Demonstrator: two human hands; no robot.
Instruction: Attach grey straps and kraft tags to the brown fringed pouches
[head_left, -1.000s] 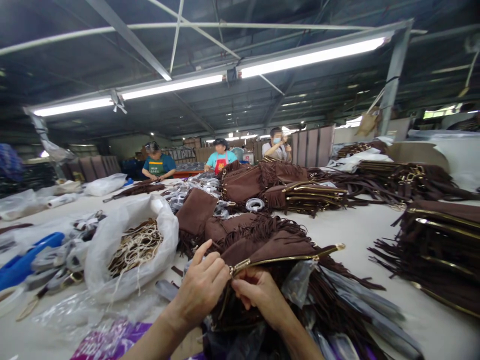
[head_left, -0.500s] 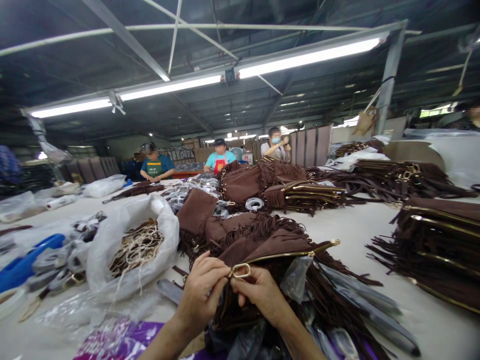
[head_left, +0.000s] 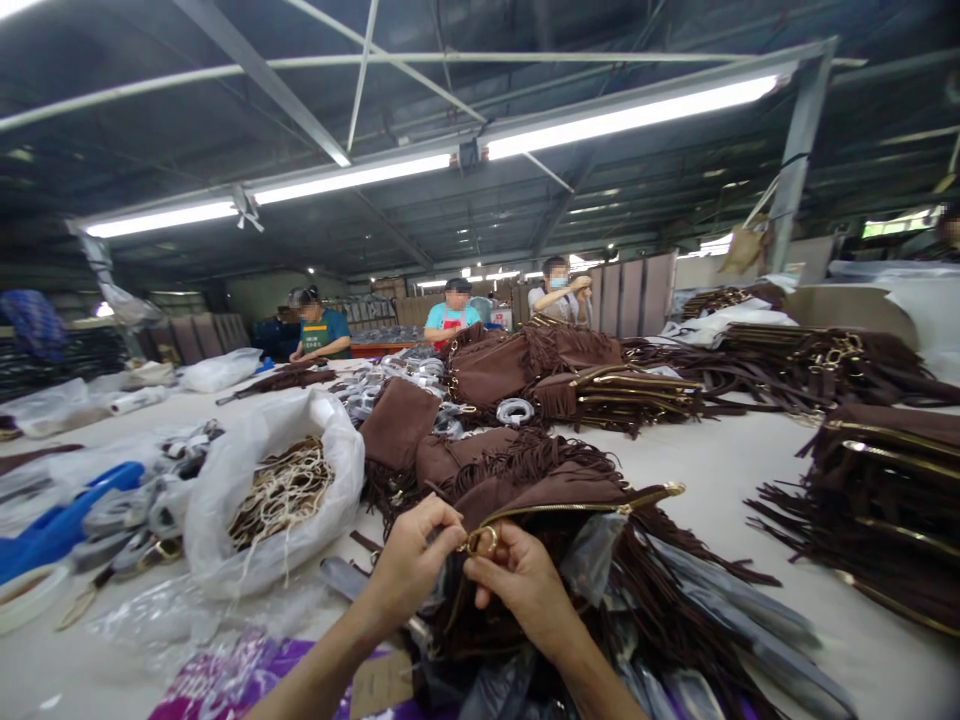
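A brown fringed bag (head_left: 551, 488) lies in front of me with its gold zipper side up. At the bag's near left end, a gold metal clasp (head_left: 482, 541) sits between my hands. My right hand (head_left: 521, 575) pinches the clasp's loop between thumb and fingers. The thumb and forefinger of my left hand (head_left: 416, 550) are closed at its left end, on a small part that they mostly hide. A clear plastic wrap (head_left: 592, 555) hangs by the zipper, and grey-wrapped straps (head_left: 739, 610) lie to the right.
Left of my hands stands a white plastic bag (head_left: 206, 520) of tan cords (head_left: 281, 490). A blue object (head_left: 71, 520) and a tape roll (head_left: 34, 600) lie farther left. Stacked brown bags (head_left: 877, 500) are at right, more (head_left: 495, 370) ahead. Co-workers (head_left: 322, 330) are across the table.
The gold loop has turned and now shows narrower between my fingers. My left fingers have curled in more tightly. The whole scene has shifted slightly right in view.
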